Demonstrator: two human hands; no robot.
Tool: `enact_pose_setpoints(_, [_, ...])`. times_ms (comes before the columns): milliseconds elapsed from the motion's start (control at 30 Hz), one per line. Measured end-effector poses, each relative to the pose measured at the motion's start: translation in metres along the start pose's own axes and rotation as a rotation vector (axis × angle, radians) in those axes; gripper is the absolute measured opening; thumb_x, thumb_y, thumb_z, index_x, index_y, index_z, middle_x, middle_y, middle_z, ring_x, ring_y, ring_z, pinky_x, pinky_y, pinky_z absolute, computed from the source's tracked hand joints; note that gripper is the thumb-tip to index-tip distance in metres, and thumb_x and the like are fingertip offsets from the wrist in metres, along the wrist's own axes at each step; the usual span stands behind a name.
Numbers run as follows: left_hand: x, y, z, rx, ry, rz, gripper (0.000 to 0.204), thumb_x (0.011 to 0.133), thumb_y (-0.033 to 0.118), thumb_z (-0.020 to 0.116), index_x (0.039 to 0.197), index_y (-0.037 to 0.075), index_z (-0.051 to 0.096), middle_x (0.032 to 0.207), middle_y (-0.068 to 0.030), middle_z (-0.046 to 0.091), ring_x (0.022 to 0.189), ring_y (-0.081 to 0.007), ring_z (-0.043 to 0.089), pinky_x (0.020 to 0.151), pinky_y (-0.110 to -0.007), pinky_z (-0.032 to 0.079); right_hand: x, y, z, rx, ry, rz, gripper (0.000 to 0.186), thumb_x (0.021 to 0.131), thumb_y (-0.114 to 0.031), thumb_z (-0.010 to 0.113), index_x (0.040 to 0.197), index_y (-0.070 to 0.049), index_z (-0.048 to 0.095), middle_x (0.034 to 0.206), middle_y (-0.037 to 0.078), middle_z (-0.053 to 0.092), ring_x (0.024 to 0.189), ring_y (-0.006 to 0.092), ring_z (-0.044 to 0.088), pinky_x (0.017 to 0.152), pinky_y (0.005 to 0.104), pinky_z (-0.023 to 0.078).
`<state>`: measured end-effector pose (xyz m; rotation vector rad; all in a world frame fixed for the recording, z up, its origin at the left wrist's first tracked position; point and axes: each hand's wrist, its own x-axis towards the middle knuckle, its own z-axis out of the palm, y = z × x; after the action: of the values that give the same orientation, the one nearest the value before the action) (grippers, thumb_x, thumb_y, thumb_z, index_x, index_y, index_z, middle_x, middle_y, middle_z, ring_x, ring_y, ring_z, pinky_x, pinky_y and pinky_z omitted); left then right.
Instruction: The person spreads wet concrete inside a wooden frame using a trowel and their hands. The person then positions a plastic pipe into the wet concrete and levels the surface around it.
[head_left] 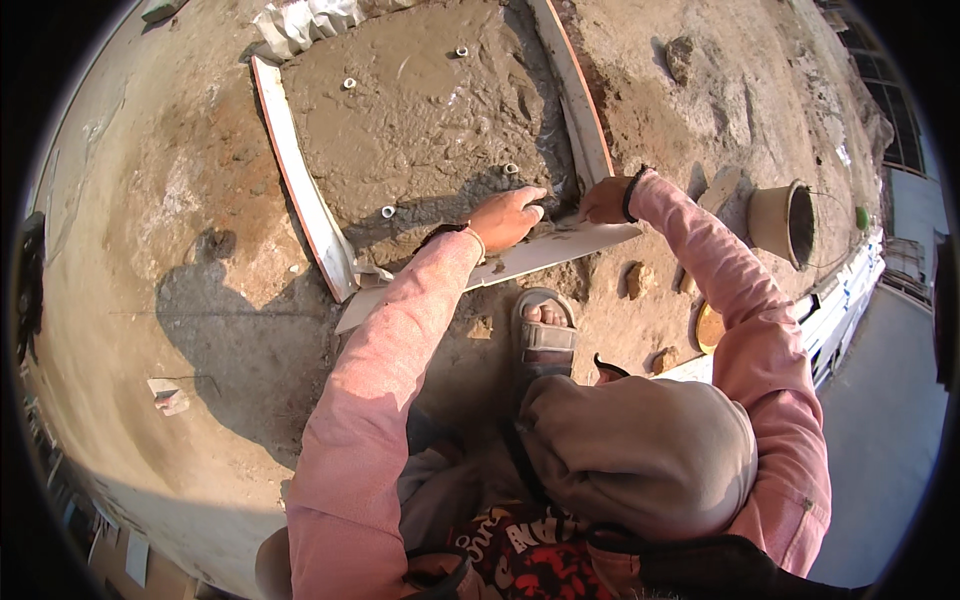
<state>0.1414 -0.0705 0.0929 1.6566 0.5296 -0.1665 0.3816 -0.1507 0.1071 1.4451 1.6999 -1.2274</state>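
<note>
A slab of wet grey concrete [420, 120] lies inside a frame of boards. Several short white pipe stubs [388, 211] stick up from its surface. My left hand [505, 218] is over the slab's near edge, palm down, fingers stretched and slightly apart, beside the near white board [545, 254]. At the near right corner, my right hand [605, 200] is closed, by the end of the right board [578, 90]. What its fingers hold, if anything, is hidden. Along the left side runs another white board with an orange edge [292, 165].
A bucket [775, 222] lies tipped on the ground to the right, past stones [638, 280] and a yellow round object [710, 328]. Crumpled white sacking [305, 25] borders the far edge. My sandalled foot [547, 325] stands close to the near board. A broken scrap [168, 396] lies left.
</note>
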Motion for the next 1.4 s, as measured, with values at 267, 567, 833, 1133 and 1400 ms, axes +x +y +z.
enact_pose_setpoints(267, [0.054,-0.035,0.042,0.445,-0.047,-0.070,0.043,0.081,0.009,0.052,0.124,0.015,0.054,0.112,-0.0199,0.061,0.107,-0.0334,0.057,0.090,-0.040,0.044,-0.033,-0.008,-0.004,0.409,0.181,-0.009,0.035,0.073,-0.020,0.066,0.106,-0.010,0.067,0.111,0.009,0.064,0.102,0.0225,0.060,0.088,0.0331,0.047])
enact_pose_setpoints(567, [0.034,0.018,0.038,0.188,0.036,0.081,0.020,0.084,0.021,0.060,0.098,0.007,0.062,0.093,-0.0162,0.066,0.091,-0.0330,0.063,0.078,-0.041,0.047,-0.044,0.038,0.048,0.424,0.777,-0.329,0.018,0.071,0.006,0.058,0.078,-0.009,0.065,0.103,0.011,0.063,0.096,0.0265,0.061,0.082,0.0351,0.049])
enact_pose_setpoints(833, [0.025,0.089,0.098,-0.014,0.266,0.243,0.018,0.085,0.013,0.057,0.099,0.002,0.059,0.095,-0.0161,0.062,0.094,-0.0351,0.059,0.079,-0.041,0.047,-0.065,0.043,0.077,1.349,0.651,0.167,0.018,0.084,-0.016,0.057,0.087,0.000,0.065,0.080,0.005,0.063,0.073,0.0140,0.061,0.070,0.0285,0.050])
enact_pose_setpoints(1133, [-0.004,0.093,0.164,-0.036,-0.074,0.286,0.033,0.084,0.014,0.055,0.114,0.000,0.053,0.110,-0.0184,0.058,0.104,-0.0354,0.056,0.088,-0.042,0.046,-0.067,0.044,0.103,1.018,0.732,0.286,0.021,0.079,-0.001,0.061,0.100,-0.006,0.059,0.081,0.005,0.064,0.069,0.0147,0.062,0.065,0.0301,0.051])
enact_pose_setpoints(1400, [-0.063,0.046,0.103,0.241,-0.479,0.059,0.046,0.085,0.023,0.053,0.125,0.001,0.048,0.119,-0.0220,0.054,0.111,-0.0363,0.052,0.096,-0.043,0.040,-0.067,0.032,0.187,0.510,1.022,0.258,0.011,0.082,-0.007,0.052,0.088,-0.006,0.061,0.084,0.014,0.060,0.082,0.0332,0.061,0.073,0.0381,0.049])
